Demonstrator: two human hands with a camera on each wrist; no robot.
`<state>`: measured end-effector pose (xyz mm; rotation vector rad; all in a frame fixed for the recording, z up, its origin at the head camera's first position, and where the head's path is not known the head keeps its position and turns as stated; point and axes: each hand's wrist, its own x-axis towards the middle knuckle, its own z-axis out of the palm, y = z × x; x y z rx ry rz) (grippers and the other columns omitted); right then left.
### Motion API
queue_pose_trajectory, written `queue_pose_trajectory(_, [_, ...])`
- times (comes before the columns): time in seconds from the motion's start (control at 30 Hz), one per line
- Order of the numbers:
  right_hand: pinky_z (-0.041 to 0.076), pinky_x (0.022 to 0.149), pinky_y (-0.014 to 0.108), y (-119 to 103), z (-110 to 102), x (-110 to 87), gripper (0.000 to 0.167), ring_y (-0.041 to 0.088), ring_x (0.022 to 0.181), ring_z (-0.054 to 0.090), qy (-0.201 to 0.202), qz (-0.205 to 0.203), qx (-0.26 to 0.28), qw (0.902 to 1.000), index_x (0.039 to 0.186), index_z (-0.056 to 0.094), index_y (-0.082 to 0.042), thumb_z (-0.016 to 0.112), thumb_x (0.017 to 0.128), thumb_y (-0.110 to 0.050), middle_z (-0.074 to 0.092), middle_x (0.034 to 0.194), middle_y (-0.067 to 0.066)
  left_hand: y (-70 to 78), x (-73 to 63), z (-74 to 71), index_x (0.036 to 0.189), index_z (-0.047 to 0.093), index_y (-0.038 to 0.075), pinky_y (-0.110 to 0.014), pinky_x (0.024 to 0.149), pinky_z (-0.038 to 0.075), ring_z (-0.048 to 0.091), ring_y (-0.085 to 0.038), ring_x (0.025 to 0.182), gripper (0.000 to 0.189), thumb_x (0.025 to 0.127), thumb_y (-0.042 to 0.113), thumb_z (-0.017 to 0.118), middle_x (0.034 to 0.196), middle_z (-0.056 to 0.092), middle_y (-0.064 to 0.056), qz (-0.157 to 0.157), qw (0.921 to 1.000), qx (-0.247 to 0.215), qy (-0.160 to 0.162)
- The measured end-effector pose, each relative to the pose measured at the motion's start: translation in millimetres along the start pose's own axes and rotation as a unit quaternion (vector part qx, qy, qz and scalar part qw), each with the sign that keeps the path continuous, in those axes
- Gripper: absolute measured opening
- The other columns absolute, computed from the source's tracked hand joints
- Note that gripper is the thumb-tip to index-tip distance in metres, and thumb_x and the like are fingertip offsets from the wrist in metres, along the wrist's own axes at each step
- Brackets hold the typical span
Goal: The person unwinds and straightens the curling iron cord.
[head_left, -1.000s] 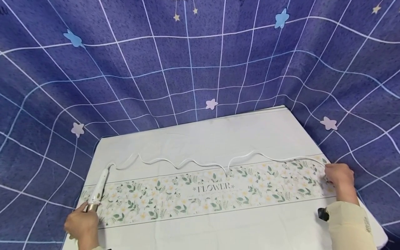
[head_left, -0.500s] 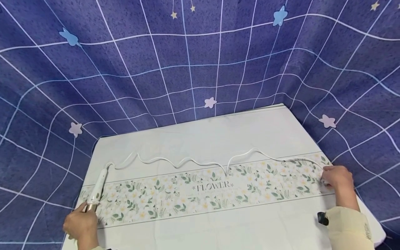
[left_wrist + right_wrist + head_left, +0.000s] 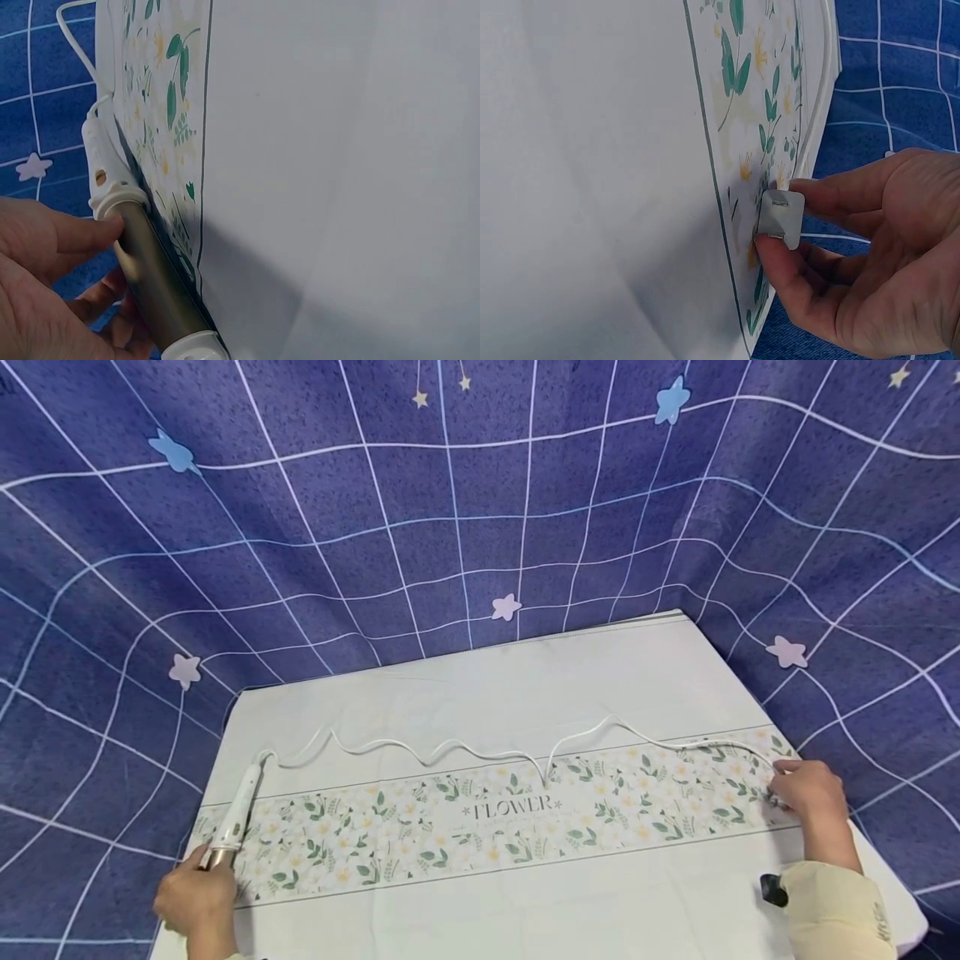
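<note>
In the head view, a white-handled curling iron (image 3: 242, 802) lies along the left edge of the table. My left hand (image 3: 197, 893) holds it by its gold barrel (image 3: 154, 277), thumb on one side and fingers on the other. From the handle's far end a white cord (image 3: 675, 747) runs in loose waves across to the right edge. There my right hand (image 3: 810, 792) pinches the cord's plug (image 3: 782, 219) between thumb and fingertips. The right wrist view shows the plug's pale face with two metal prongs, close above the floral band.
A white cloth (image 3: 525, 685) with a printed floral band (image 3: 337, 843) covers the table. Blue curtains (image 3: 480, 485) with a grid and star pattern hang close behind it and at both sides. A small black object (image 3: 773, 890) sits at the right sleeve (image 3: 836, 906).
My right hand has shifted slightly toward the near side with the plug. The left hand, the curling iron and most of the cord have stayed in place.
</note>
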<state>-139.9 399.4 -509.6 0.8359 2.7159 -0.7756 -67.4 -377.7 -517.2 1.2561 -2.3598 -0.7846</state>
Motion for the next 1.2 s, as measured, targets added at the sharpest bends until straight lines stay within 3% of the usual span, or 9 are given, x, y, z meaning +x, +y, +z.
queue_pose_trajectory(0.1, [0.041,0.083,0.062,0.2,-1.3,-0.1,0.058,0.057,0.109,0.042,-0.009,0.003,-0.008,0.9999,0.138,0.044,0.002,0.054,0.086,-0.02,0.037,0.135,0.04,-0.2,-0.4,1.1,0.13,0.056,0.0,-0.065,0.088,0.031,0.043,-0.056,0.108,0.044,0.086,0.009,0.059,0.115,0.055,-0.035,0.018,0.9998,0.002,0.009])
queue_pose_trajectory(0.2, [0.036,0.088,0.068,-0.4,-3.2,0.4,0.06,0.062,0.12,0.031,-0.011,0.007,-0.014,0.9998,0.142,0.039,0.001,0.051,0.091,-0.029,0.029,0.14,0.04,2.1,0.1,1.6,0.133,0.052,-0.002,-0.065,0.094,0.028,0.039,-0.058,0.114,0.048,0.087,0.01,0.06,0.12,0.049,-0.039,0.014,0.9999,0.0,0.003])
queue_pose_trajectory(0.37, [0.033,0.09,0.07,-6.6,-7.4,-1.0,0.063,0.062,0.124,0.027,-0.003,0.006,-0.006,1.0,0.144,0.032,0.004,0.042,0.097,-0.036,0.026,0.141,0.041,6.8,1.1,-0.1,0.138,0.047,0.0,-0.066,0.102,0.019,0.027,-0.059,0.126,0.055,0.088,0.015,0.061,0.13,0.038,-0.043,-0.005,0.9998,-0.012,-0.017])
queue_pose_trajectory(0.6, [0.037,0.086,0.068,-18.2,-11.1,-3.8,0.06,0.062,0.121,0.031,0.023,-0.007,-0.005,0.9997,0.141,0.036,0.006,0.04,0.098,-0.036,0.03,0.14,0.04,11.7,0.9,2.2,0.139,0.047,0.002,-0.064,0.103,0.015,0.025,-0.056,0.129,0.055,0.091,0.025,0.061,0.134,0.037,-0.04,0.012,0.9997,-0.016,-0.013])
queue_pose_trajectory(0.77, [0.032,0.091,0.07,-33.4,-1.5,-7.2,0.056,0.061,0.122,0.03,0.089,-0.057,0.033,0.9939,0.139,0.04,0.007,0.042,0.099,-0.033,0.034,0.135,0.041,25.1,-3.1,4.4,0.142,0.044,0.004,-0.063,0.106,0.008,0.023,-0.05,0.135,0.053,0.097,0.032,0.052,0.144,0.036,-0.029,0.078,0.9963,-0.03,-0.018])
queue_pose_trajectory(0.97, [0.024,0.094,0.072,-61.3,19.3,-18.0,0.047,0.057,0.125,0.033,0.172,-0.162,0.076,0.9687,0.134,0.048,0.007,0.043,0.101,-0.025,0.041,0.135,0.036,55.7,-19.8,10.4,0.145,0.042,0.008,-0.065,0.105,0.01,0.023,-0.045,0.139,0.051,0.101,0.035,0.044,0.154,0.028,-0.02,0.184,0.9816,-0.042,-0.031])
queue_pose_trajectory(1.07, [0.021,0.097,0.07,-76.6,31.9,-25.9,0.047,0.053,0.129,0.033,0.186,-0.208,0.089,0.9562,0.135,0.047,0.006,0.042,0.101,-0.025,0.04,0.14,0.032,71.9,-33.3,16.1,0.148,0.038,0.011,-0.066,0.106,0.007,0.018,-0.042,0.142,0.052,0.102,0.036,0.041,0.158,0.02,-0.016,0.231,0.9706,-0.044,-0.052])
queue_pose_trajectory(1.2, [0.011,0.106,0.066,-97.9,49.5,-36.5,0.052,0.047,0.137,0.026,0.165,-0.259,0.087,0.9477,0.143,0.039,0.003,0.037,0.103,-0.03,0.031,0.149,0.028,91.1,-51.3,25.2,0.149,0.035,0.011,-0.064,0.108,0.002,0.01,-0.037,0.145,0.054,0.102,0.036,0.04,0.16,0.013,-0.012,0.281,0.9552,-0.049,-0.078])
